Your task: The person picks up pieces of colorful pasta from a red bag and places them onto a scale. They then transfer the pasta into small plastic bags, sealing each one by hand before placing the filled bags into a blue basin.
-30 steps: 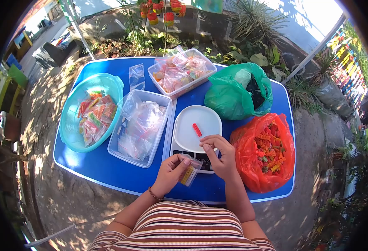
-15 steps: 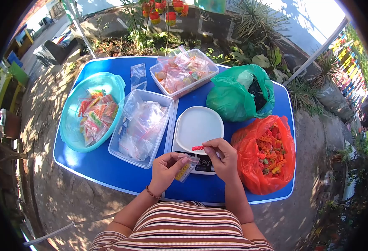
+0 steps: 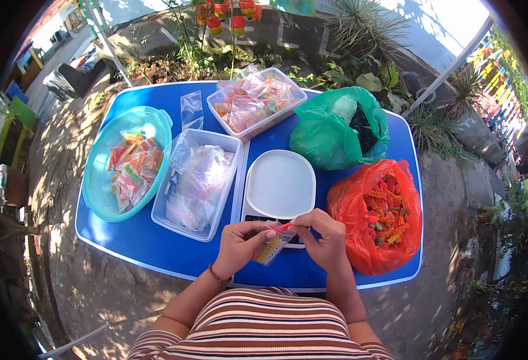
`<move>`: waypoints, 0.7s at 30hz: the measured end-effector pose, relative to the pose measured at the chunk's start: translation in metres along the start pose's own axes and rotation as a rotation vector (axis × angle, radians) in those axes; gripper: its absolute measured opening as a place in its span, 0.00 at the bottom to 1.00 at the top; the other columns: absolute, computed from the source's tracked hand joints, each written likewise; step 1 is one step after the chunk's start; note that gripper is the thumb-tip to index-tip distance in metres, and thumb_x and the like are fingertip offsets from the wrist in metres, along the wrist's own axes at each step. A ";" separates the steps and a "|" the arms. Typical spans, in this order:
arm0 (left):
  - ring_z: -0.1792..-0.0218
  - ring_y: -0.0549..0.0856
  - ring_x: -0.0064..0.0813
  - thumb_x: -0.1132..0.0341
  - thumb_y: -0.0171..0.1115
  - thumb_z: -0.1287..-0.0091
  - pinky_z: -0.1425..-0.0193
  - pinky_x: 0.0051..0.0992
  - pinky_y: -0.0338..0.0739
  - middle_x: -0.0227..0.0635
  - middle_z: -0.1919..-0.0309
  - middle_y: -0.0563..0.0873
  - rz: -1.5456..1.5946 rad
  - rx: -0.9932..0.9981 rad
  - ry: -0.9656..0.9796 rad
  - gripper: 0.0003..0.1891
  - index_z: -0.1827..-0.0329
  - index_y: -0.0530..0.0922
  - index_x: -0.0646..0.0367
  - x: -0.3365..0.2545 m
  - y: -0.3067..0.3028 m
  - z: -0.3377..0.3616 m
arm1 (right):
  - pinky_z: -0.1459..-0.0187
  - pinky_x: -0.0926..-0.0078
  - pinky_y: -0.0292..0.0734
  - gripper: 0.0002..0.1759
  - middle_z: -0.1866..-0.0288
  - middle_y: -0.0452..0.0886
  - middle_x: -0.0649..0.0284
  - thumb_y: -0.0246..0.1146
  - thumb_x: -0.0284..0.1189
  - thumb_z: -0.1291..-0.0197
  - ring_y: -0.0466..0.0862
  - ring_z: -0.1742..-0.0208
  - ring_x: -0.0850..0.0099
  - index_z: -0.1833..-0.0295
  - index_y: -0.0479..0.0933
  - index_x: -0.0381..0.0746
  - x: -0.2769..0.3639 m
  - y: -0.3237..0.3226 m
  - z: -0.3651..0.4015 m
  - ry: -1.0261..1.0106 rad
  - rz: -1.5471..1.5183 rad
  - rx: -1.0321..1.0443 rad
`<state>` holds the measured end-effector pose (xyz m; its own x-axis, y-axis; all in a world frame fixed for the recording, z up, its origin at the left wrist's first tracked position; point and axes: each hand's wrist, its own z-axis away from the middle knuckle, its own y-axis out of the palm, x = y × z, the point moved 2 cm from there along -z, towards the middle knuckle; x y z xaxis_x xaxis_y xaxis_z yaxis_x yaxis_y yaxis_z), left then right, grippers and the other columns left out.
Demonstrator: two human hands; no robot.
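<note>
One red piece (image 3: 282, 227) is pointing left, nearly crosswise. The right hand (image 3: 325, 239) is pinching it, the left hand (image 3: 238, 246) a bag (image 3: 270, 250).

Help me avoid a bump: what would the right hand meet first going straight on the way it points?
Probably the small clear bag in the left hand; the right hand points toward it, red piece leading. Whether piece and bag touch is unclear.

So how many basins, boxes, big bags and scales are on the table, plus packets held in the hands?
Basin: 1
Boxes: 2, front box and back box
Big bags: 2, green bag and red bag
Scale: 1
Held packet: 1
Total: 7
</note>
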<state>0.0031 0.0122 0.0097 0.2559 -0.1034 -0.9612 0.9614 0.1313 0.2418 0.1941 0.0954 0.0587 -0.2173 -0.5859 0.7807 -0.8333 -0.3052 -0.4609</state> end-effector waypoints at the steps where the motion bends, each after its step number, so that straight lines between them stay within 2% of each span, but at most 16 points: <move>1: 0.77 0.80 0.13 0.67 0.71 0.27 0.75 0.17 0.71 0.33 0.72 0.89 -0.006 -0.018 0.026 0.12 0.48 0.89 0.67 0.002 0.002 0.000 | 0.58 0.76 0.83 0.07 0.64 0.89 0.59 0.73 0.14 0.43 0.90 0.61 0.70 0.59 0.86 0.34 0.000 0.000 0.000 -0.003 -0.012 0.005; 3: 0.80 0.76 0.12 0.65 0.70 0.25 0.77 0.16 0.67 0.31 0.74 0.88 0.001 -0.024 0.036 0.13 0.48 0.89 0.66 0.002 0.003 0.000 | 0.59 0.73 0.83 0.07 0.63 0.90 0.59 0.73 0.17 0.42 0.90 0.63 0.68 0.58 0.87 0.36 -0.002 0.001 0.000 -0.008 -0.035 0.014; 6: 0.80 0.74 0.11 0.63 0.69 0.24 0.77 0.16 0.65 0.28 0.76 0.86 0.011 -0.020 0.021 0.14 0.47 0.89 0.66 0.003 0.003 0.001 | 0.58 0.75 0.83 0.06 0.63 0.91 0.59 0.73 0.17 0.40 0.90 0.63 0.72 0.57 0.87 0.35 -0.007 0.010 0.008 0.199 -0.214 -0.003; 8: 0.81 0.73 0.10 0.62 0.69 0.24 0.78 0.16 0.64 0.27 0.77 0.86 -0.020 -0.066 0.063 0.14 0.47 0.89 0.66 0.003 0.007 0.001 | 0.58 0.77 0.83 0.06 0.63 0.91 0.59 0.73 0.18 0.39 0.90 0.62 0.74 0.57 0.87 0.34 -0.009 0.017 0.013 0.242 -0.259 -0.051; 11: 0.64 0.87 0.14 0.62 0.70 0.25 0.60 0.17 0.81 0.34 0.64 0.93 -0.065 -0.085 0.027 0.14 0.47 0.90 0.65 0.003 0.006 0.002 | 0.58 0.78 0.82 0.05 0.63 0.90 0.59 0.73 0.19 0.37 0.89 0.62 0.75 0.56 0.87 0.33 -0.011 0.022 0.018 0.334 -0.417 -0.122; 12: 0.63 0.87 0.14 0.62 0.70 0.25 0.59 0.18 0.82 0.34 0.64 0.93 -0.073 -0.093 0.049 0.14 0.48 0.90 0.65 0.004 0.006 0.002 | 0.59 0.79 0.82 0.05 0.63 0.90 0.59 0.72 0.19 0.37 0.89 0.61 0.75 0.56 0.87 0.32 -0.011 0.022 0.019 0.369 -0.484 -0.147; 15: 0.62 0.88 0.15 0.62 0.69 0.24 0.57 0.19 0.83 0.34 0.63 0.93 -0.119 -0.114 0.102 0.13 0.50 0.89 0.66 0.006 0.008 0.001 | 0.58 0.79 0.82 0.06 0.64 0.89 0.60 0.73 0.20 0.36 0.88 0.63 0.75 0.55 0.86 0.32 -0.015 0.022 0.020 0.378 -0.560 -0.051; 18: 0.63 0.88 0.15 0.62 0.67 0.23 0.58 0.19 0.83 0.33 0.64 0.93 -0.182 -0.143 0.118 0.13 0.53 0.88 0.66 0.009 0.009 0.002 | 0.56 0.76 0.82 0.08 0.60 0.87 0.60 0.74 0.22 0.37 0.87 0.61 0.73 0.54 0.86 0.34 -0.004 0.014 0.014 0.265 -0.328 0.123; 21: 0.64 0.88 0.15 0.61 0.65 0.21 0.59 0.19 0.83 0.32 0.64 0.92 -0.170 -0.163 0.133 0.14 0.54 0.86 0.66 0.011 0.009 0.001 | 0.50 0.72 0.79 0.08 0.51 0.84 0.60 0.74 0.23 0.38 0.84 0.52 0.71 0.53 0.86 0.36 0.013 0.010 0.008 0.128 -0.186 0.199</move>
<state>0.0147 0.0117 0.0012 0.0664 -0.0088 -0.9978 0.9577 0.2812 0.0613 0.1865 0.0785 0.0610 -0.1430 -0.4106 0.9005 -0.7516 -0.5469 -0.3688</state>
